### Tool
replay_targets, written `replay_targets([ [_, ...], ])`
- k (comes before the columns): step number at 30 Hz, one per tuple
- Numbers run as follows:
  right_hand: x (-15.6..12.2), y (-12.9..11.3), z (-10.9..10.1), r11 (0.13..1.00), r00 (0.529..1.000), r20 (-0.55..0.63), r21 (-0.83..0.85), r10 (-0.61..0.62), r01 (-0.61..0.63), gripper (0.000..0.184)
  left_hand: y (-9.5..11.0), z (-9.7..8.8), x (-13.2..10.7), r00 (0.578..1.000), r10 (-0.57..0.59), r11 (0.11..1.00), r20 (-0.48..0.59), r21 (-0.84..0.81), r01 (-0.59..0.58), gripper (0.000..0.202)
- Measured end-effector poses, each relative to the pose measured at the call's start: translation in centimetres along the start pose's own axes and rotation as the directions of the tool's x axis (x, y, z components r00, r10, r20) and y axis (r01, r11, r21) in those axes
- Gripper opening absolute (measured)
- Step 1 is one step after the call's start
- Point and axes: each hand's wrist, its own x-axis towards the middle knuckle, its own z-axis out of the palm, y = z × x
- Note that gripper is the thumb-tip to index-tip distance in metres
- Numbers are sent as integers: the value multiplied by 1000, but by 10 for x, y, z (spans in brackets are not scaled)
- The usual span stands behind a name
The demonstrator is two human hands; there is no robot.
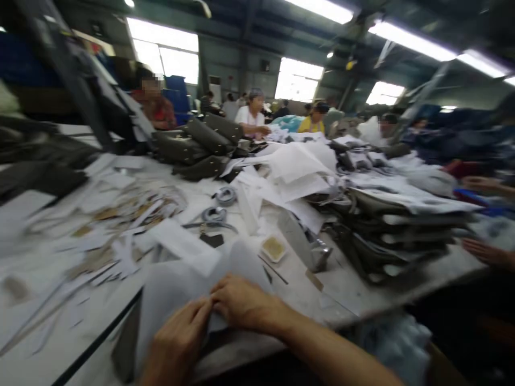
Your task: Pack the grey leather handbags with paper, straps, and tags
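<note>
My left hand (177, 338) and my right hand (241, 303) meet at the near edge of the work table (354, 300). Both rest on a large white sheet of thin fabric or paper (173, 292) lying over a dark grey piece (124, 348). The fingertips of both hands pinch together at a fold of the sheet. The picture is blurred by motion, so finer detail of the grip is lost.
Scissors and tape rolls (215, 214) lie mid-table among paper scraps (120, 214). A stack of grey pieces with white sheets (402, 236) rises at the right. Another person's hands (483, 252) reach in from the right. Several workers (251, 115) sit at the far end.
</note>
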Motion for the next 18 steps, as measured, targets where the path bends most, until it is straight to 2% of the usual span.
replay_targets([
  [3,-5,4,-9,986,999,32,164,0,-5,19,4,-2,-4,998,-58,998,8,23,57,28],
  [9,-17,0,-19,936,995,103,351,-11,-26,36,14,-12,4,988,-131,982,87,-126,141,26],
  [13,-12,-2,-36,921,979,205,383,-12,-69,38,16,-19,6,954,-177,952,240,-205,229,26],
  [16,-3,-5,-51,929,959,282,359,-18,-88,32,18,-18,6,908,-235,930,346,-190,313,32],
  [18,4,-9,-56,935,959,283,333,24,-122,30,20,-16,6,890,-250,926,381,-175,335,39],
])
